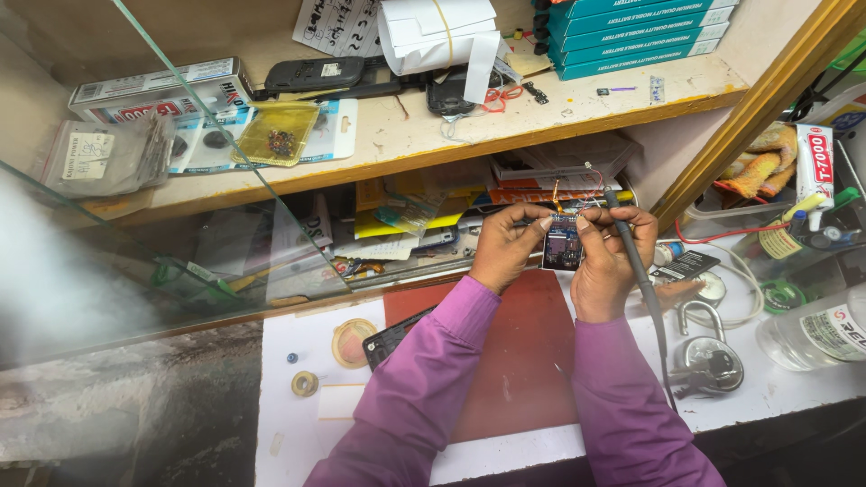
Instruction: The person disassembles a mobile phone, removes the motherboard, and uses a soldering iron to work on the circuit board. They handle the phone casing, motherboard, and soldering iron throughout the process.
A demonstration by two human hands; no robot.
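We are pinching a small circuit board in our left hand just above the red mat, while our right hand is gripping a soldering iron at its wires; the joint looks unfinished. A padlock is lying right of the mat, a clear bottle beyond, neither blocking us.

**Packages and labels around you**

On the upper shelf you have a stack of teal boxes at the right, and a long white-and-red carton at the left beside a clear bag with a white label. A white-and-red tube stands at your far right, above a clear bottle's white label.
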